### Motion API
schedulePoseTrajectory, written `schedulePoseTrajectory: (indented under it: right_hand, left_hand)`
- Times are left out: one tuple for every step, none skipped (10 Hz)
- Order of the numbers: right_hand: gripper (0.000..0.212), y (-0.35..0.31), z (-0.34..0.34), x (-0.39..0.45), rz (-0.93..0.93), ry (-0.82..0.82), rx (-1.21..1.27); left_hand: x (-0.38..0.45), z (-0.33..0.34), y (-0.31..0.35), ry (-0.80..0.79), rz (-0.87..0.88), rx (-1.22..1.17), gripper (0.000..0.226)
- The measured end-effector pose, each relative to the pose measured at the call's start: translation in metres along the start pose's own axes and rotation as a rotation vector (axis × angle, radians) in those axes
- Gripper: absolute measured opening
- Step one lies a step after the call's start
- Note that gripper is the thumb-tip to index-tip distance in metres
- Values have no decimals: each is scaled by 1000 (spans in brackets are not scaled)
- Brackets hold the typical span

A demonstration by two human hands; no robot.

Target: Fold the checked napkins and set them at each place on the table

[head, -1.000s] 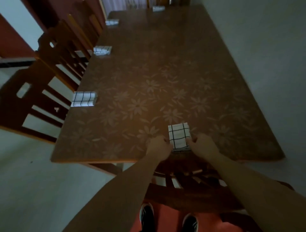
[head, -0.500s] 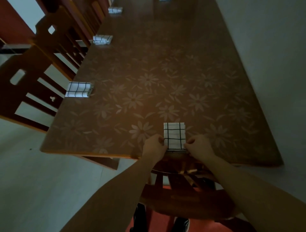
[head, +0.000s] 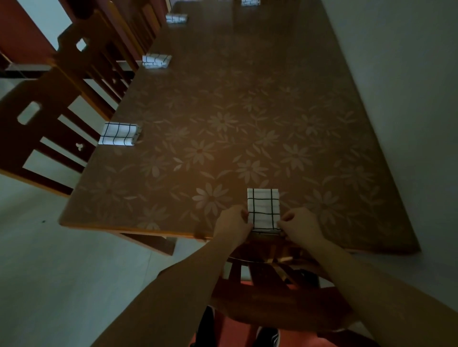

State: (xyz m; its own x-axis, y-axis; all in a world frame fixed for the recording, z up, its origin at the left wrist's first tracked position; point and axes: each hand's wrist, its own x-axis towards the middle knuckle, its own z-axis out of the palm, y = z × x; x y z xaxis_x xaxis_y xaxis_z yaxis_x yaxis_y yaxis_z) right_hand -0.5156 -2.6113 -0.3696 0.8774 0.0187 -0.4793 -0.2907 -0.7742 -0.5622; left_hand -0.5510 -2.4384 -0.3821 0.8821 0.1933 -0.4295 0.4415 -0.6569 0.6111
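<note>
your left hand [head: 231, 224] and right hand [head: 301, 226] pinch the near corners of a folded checked napkin [head: 263, 209] lying flat at the table's [head: 247, 104] near edge, at about 6 o'clock. three more folded napkins sit along the table's left edge: one at 9 o'clock [head: 119, 134], one at 10 o'clock [head: 156, 60], one at 11 o'clock [head: 176, 19]. another [head: 250, 2] lies at the far end at 12 o'clock. wooden chairs [head: 47, 104] stand along the left side, and a chair back [head: 272, 297] is under your forearms.
</note>
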Motion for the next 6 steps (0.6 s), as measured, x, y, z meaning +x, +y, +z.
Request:
schedulePoseTrajectory:
  right_hand:
    - [12,1,-1,0,-1,4,1]
    - [13,0,0,0,3,-4,-3]
    - [13,-2,0,0,27,-1,3]
    - [13,-3,-1,-3,27,-9,3]
    - [11,-8,-8,-8,22,-9,16]
    - [11,-20,-22,-13,-8,78,50]
  left_hand:
    - [2,1,1,8,6,15,17]
    - [1,0,1,10,3,36,18]
    - [1,0,1,3,15,43,19]
    - [-3,-6,2,-18,38,76,23]
    - [-7,-23,4,0,75,134,25]
    - [-7,-51,10,44,152,165,37]
